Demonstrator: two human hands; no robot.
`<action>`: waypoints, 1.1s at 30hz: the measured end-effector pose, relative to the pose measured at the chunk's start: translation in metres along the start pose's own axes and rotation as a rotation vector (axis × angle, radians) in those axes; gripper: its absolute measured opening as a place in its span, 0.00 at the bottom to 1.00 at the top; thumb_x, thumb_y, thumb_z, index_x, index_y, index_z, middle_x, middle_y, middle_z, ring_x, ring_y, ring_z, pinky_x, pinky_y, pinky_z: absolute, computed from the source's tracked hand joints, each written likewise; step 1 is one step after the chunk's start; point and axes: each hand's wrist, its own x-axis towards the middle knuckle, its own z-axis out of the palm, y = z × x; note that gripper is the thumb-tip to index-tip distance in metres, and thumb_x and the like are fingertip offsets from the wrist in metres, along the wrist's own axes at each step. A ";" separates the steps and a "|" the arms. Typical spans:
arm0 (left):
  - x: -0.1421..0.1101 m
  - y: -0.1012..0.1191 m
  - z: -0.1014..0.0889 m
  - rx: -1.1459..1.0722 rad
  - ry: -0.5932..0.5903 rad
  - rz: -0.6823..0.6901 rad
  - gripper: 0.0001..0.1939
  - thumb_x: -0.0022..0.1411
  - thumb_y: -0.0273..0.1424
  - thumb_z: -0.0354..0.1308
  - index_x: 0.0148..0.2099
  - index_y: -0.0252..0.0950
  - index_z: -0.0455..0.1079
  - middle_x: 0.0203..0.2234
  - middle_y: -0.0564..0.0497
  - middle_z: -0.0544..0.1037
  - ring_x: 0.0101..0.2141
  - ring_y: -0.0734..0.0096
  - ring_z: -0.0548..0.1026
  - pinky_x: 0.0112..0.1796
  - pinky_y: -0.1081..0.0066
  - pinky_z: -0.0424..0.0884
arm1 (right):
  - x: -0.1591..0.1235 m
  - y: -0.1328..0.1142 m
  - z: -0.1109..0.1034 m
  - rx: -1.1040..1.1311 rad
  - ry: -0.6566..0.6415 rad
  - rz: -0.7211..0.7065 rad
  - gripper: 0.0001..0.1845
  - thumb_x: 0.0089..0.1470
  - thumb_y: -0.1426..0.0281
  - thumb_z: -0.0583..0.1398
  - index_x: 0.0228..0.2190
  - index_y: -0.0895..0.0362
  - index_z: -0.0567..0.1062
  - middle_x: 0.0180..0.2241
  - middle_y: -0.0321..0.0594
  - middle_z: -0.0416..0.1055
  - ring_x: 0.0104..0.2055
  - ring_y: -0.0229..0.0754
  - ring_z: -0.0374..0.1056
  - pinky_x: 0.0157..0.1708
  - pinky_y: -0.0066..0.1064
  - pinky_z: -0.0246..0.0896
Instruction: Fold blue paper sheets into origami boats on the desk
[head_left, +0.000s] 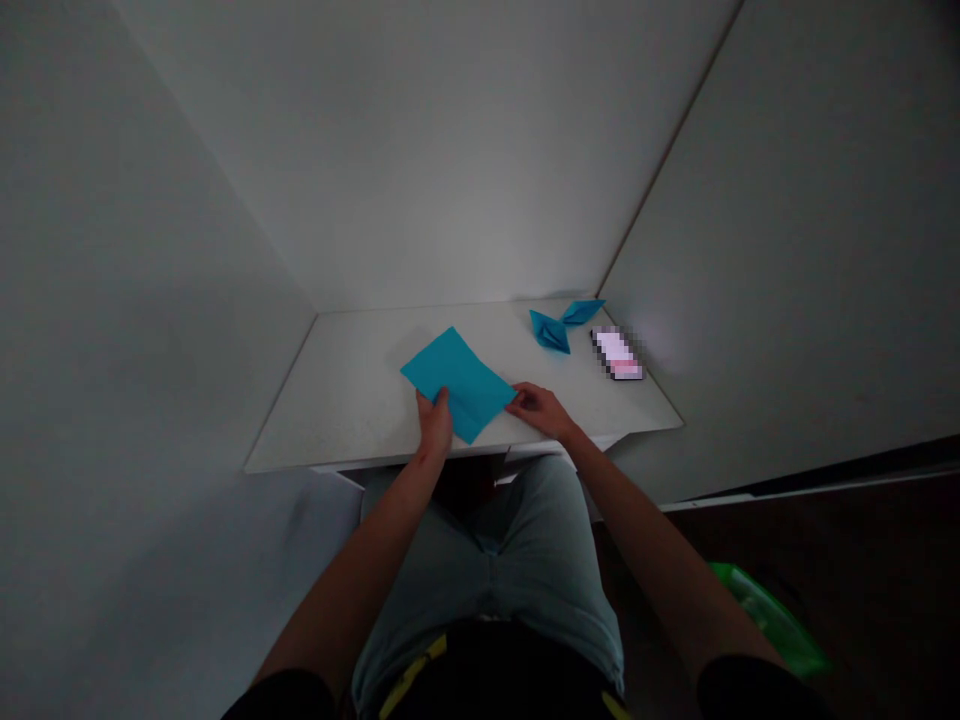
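Note:
A sheet of blue paper point(461, 385) lies on the white desk point(337, 420), turned diamond-wise, with a fold line visible across it. My left hand point(433, 420) pinches its near edge, thumb on top. My right hand point(541, 410) grips the sheet's right corner with its fingertips. Beyond the sheet sit two small folded blue paper shapes, boat-like: one point(551, 332) nearer, the other point(581, 311) by the back corner. Neither hand touches them.
A flat phone-sized object point(616, 353), pixelated, lies near the desk's right edge. White walls point(450, 150) rise behind and beside the desk. My legs in pale jeans point(487, 560) sit below its front edge, and a green bag point(769, 615) lies on the floor at right.

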 end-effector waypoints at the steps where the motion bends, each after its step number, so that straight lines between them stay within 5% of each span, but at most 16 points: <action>1: 0.003 0.001 -0.002 -0.027 0.005 0.002 0.30 0.68 0.32 0.61 0.70 0.39 0.63 0.63 0.40 0.77 0.64 0.57 0.74 0.68 0.54 0.67 | 0.000 0.001 -0.001 -0.016 0.010 0.004 0.22 0.56 0.48 0.69 0.41 0.52 0.81 0.31 0.36 0.77 0.32 0.44 0.72 0.36 0.36 0.70; 9: 0.025 0.020 -0.041 0.185 -0.198 0.055 0.30 0.56 0.36 0.76 0.58 0.36 0.74 0.52 0.40 0.84 0.53 0.51 0.82 0.60 0.52 0.76 | 0.005 -0.001 -0.005 0.032 0.167 0.008 0.17 0.59 0.50 0.62 0.34 0.51 0.75 0.32 0.36 0.76 0.38 0.46 0.71 0.44 0.38 0.68; 14: 0.037 0.025 -0.050 0.214 -0.367 -0.045 0.30 0.62 0.48 0.69 0.58 0.33 0.74 0.41 0.42 0.85 0.42 0.56 0.83 0.45 0.58 0.81 | 0.004 -0.001 -0.007 0.070 0.201 0.013 0.13 0.59 0.54 0.59 0.31 0.50 0.69 0.29 0.35 0.70 0.36 0.46 0.68 0.43 0.38 0.68; 20: 0.042 0.023 -0.046 0.323 -0.490 -0.032 0.25 0.58 0.36 0.66 0.56 0.34 0.77 0.41 0.44 0.84 0.41 0.60 0.82 0.44 0.63 0.79 | 0.004 0.004 -0.006 -0.009 0.281 0.038 0.14 0.61 0.53 0.57 0.31 0.49 0.66 0.28 0.34 0.66 0.34 0.46 0.66 0.40 0.38 0.69; 26: 0.036 0.020 -0.051 0.321 -0.565 0.034 0.18 0.55 0.34 0.64 0.49 0.36 0.77 0.41 0.46 0.84 0.37 0.63 0.80 0.41 0.64 0.79 | 0.001 -0.002 -0.002 0.081 0.112 0.070 0.25 0.56 0.48 0.68 0.46 0.51 0.74 0.44 0.41 0.81 0.45 0.51 0.76 0.49 0.44 0.75; 33: 0.031 0.023 -0.051 0.363 -0.556 0.055 0.22 0.59 0.47 0.67 0.49 0.36 0.78 0.40 0.47 0.84 0.39 0.60 0.80 0.43 0.62 0.77 | -0.001 -0.007 -0.004 0.021 0.081 0.047 0.25 0.58 0.48 0.67 0.48 0.53 0.78 0.46 0.42 0.82 0.46 0.53 0.77 0.50 0.46 0.75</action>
